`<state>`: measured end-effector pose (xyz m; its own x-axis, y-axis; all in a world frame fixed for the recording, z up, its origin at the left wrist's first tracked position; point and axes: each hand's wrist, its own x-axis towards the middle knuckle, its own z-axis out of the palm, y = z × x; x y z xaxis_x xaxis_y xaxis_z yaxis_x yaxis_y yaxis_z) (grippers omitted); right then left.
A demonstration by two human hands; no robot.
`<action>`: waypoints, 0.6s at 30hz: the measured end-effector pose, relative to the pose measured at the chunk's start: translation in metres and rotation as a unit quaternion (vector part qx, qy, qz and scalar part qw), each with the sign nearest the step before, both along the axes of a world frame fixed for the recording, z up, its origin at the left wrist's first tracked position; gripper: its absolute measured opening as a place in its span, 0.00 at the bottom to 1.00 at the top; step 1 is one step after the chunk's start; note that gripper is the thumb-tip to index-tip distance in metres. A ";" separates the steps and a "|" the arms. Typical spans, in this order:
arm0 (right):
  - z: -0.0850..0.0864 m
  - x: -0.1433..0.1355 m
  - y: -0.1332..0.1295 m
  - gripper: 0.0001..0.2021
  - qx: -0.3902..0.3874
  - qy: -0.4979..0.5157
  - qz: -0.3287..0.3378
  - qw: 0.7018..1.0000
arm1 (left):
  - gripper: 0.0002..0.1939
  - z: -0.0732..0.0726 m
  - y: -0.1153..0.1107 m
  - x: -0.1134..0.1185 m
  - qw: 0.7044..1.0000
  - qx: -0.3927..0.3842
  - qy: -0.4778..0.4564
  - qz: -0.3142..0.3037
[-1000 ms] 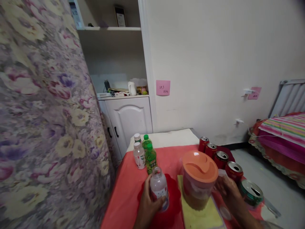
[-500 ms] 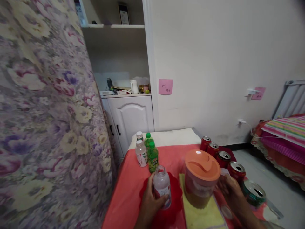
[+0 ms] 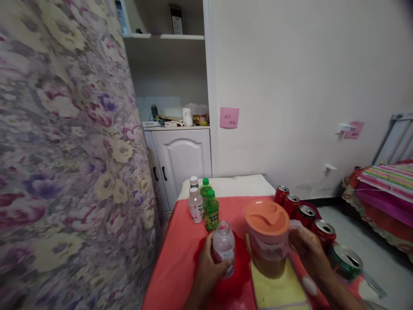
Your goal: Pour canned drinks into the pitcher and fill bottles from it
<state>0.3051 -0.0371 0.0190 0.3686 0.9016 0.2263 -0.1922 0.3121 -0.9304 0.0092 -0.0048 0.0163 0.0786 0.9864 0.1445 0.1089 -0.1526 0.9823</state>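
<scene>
My left hand [image 3: 214, 265] is closed around a clear bottle [image 3: 223, 246] with no cap on its mouth, held upright over a red scalloped tray [image 3: 240, 280]. My right hand [image 3: 308, 247] grips the handle of a clear pitcher [image 3: 269, 254] on its right side. An orange lid [image 3: 267, 217] covers the pitcher, and brownish liquid shows in its lower part. The pitcher is over a folded yellow cloth [image 3: 277, 290], to the right of the bottle and apart from it. Whether its base touches the cloth, I cannot tell.
Behind the bottle stand green-capped bottles [image 3: 212, 211] and white-capped bottles [image 3: 195, 206]. Several red cans [image 3: 323, 232] and a green can [image 3: 346, 261] line the table's right side. A floral curtain [image 3: 77, 172] hangs at left; a white cabinet [image 3: 187, 159] stands behind.
The pitcher has moved left, closer to the bottle, with my right hand on its handle. My left hand still holds the bottle. The whole view has shifted slightly.
</scene>
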 end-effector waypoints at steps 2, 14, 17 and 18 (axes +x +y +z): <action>0.006 -0.005 0.001 0.28 -0.008 0.016 0.004 1.000 | 0.37 0.001 0.000 0.000 1.000 -0.003 0.005 0.001; 0.037 -0.014 0.001 0.27 -0.014 -0.020 0.006 1.000 | 0.36 0.008 -0.004 -0.006 1.000 0.004 0.006 0.020; 0.047 -0.010 -0.004 0.26 -0.017 -0.053 0.018 0.998 | 0.36 0.013 -0.010 -0.006 1.000 0.005 0.002 0.013; 0.050 -0.008 -0.006 0.26 -0.020 -0.071 0.021 0.997 | 0.35 0.013 -0.011 -0.006 1.000 0.005 0.001 0.011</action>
<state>0.2967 -0.0429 0.0692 0.2965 0.9249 0.2379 -0.0699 0.2694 -0.9605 0.0034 -0.0162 0.0294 0.0583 0.9862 0.1549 0.1147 -0.1607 0.9803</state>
